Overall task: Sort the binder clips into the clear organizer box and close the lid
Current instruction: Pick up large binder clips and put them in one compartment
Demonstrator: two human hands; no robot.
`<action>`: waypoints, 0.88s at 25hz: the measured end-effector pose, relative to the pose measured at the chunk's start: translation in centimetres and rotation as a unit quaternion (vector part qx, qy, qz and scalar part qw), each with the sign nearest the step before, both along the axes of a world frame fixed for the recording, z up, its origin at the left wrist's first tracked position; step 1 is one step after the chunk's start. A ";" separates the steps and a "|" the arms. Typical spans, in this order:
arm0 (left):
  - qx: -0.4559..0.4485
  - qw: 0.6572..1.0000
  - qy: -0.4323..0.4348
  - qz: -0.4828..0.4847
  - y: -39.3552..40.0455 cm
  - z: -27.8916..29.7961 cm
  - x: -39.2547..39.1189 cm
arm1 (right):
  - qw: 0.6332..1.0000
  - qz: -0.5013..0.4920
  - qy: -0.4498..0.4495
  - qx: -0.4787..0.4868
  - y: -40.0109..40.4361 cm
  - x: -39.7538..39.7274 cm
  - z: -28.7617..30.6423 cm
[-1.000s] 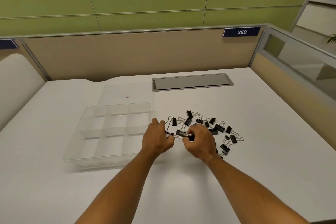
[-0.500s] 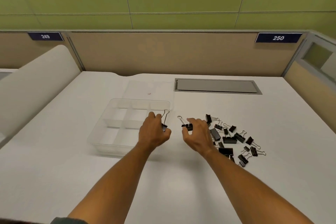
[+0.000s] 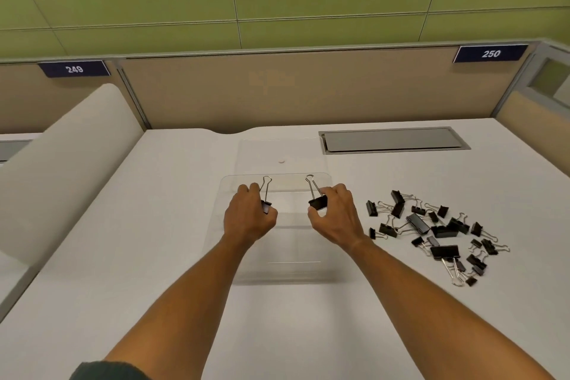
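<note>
The clear organizer box (image 3: 287,273) lies on the white desk straight ahead, its lid (image 3: 279,151) folded open flat behind it. Both hands hover over the box's far half. My left hand (image 3: 248,217) pinches a black binder clip (image 3: 266,205) with its wire handles pointing up. My right hand (image 3: 336,214) grips another black binder clip (image 3: 318,202), handles also up. A loose pile of several black binder clips (image 3: 431,228) of different sizes lies on the desk to the right of the box. The box's dividers are faint and blurred.
A grey cable hatch (image 3: 391,139) is set into the desk behind the pile. A beige partition wall (image 3: 293,89) bounds the far edge, and a white curved divider (image 3: 68,157) rises on the left. Bare desk lies in front of the box.
Both hands lifted one clip each from the pile and carried them left, from beside the box to above it. The view has shifted so the box sits centred.
</note>
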State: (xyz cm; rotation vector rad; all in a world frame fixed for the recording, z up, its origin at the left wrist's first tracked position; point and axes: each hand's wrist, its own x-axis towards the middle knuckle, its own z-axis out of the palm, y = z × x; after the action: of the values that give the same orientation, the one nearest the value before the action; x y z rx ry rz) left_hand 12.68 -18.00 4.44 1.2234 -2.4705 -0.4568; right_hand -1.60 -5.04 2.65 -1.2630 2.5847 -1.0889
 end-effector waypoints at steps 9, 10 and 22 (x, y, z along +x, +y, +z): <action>-0.008 0.994 -0.105 0.012 -7.8 -2.2 2.2 | 1.000 -0.012 0.016 0.014 -4.4 2.9 -0.3; -0.016 0.993 -0.120 0.002 -8.2 -2.5 1.9 | 1.000 -0.010 0.016 0.016 -4.9 3.0 -0.4; -0.076 0.986 -0.128 -0.077 -11.1 -4.6 3.8 | 0.996 0.065 0.017 0.050 -11.8 5.4 -1.0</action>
State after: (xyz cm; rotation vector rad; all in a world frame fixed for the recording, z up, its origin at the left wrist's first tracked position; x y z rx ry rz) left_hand 16.50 -29.11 -0.13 1.0941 -2.7703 -0.1526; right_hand 3.82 -16.79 1.63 -1.4163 2.5039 -0.9124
